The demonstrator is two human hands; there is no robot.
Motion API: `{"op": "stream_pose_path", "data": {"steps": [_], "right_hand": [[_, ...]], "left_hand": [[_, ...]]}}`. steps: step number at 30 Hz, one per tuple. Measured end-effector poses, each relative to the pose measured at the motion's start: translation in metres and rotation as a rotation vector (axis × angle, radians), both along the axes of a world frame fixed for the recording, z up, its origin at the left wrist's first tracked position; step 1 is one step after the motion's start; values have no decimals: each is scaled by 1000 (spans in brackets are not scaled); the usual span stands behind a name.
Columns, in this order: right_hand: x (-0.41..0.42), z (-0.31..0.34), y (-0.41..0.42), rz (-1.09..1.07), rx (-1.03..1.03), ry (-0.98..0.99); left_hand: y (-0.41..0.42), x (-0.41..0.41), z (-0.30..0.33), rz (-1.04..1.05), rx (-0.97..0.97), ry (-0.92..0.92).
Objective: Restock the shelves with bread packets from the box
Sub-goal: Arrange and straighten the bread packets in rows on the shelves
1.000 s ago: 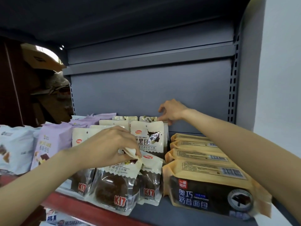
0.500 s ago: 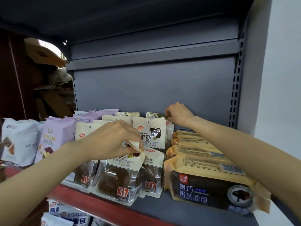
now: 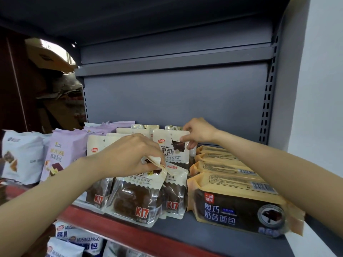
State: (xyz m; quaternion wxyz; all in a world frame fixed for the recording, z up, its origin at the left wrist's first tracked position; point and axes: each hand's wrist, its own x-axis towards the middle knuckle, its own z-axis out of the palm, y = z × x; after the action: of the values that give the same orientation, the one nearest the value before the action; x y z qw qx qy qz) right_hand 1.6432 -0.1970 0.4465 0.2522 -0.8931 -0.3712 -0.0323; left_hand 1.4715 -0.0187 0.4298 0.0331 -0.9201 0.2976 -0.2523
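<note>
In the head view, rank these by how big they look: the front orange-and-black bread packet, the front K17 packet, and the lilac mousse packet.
1. Front orange-and-black bread packet, widest by far.
2. Front K17 packet, which the left hand pinches.
3. Lilac mousse packet.
It stands farther back, so the last two are unsure.

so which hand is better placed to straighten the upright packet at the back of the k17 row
Right. The right hand already pinches the top corner of that upright packet, while the left hand is busy gripping the front K17 packet.
</note>
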Motion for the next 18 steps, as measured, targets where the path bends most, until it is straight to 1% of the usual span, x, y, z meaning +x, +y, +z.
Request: {"op": "stream_pose_path", "data": {"steps": [4, 7, 15, 18], "right_hand": [[2, 0, -5, -109, 27, -118], [2, -1, -7, -140, 25, -185], [-3, -8, -10, -99, -20, -136], [-6, -9, -13, -107, -19, -166]], "left_hand": [[-1, -1, 1, -2, 0, 1], [-2, -2, 1, 0, -10, -2], [-2, -1, -1, 25, -39, -1], [-3, -1, -2, 49, -37, -1]]}}
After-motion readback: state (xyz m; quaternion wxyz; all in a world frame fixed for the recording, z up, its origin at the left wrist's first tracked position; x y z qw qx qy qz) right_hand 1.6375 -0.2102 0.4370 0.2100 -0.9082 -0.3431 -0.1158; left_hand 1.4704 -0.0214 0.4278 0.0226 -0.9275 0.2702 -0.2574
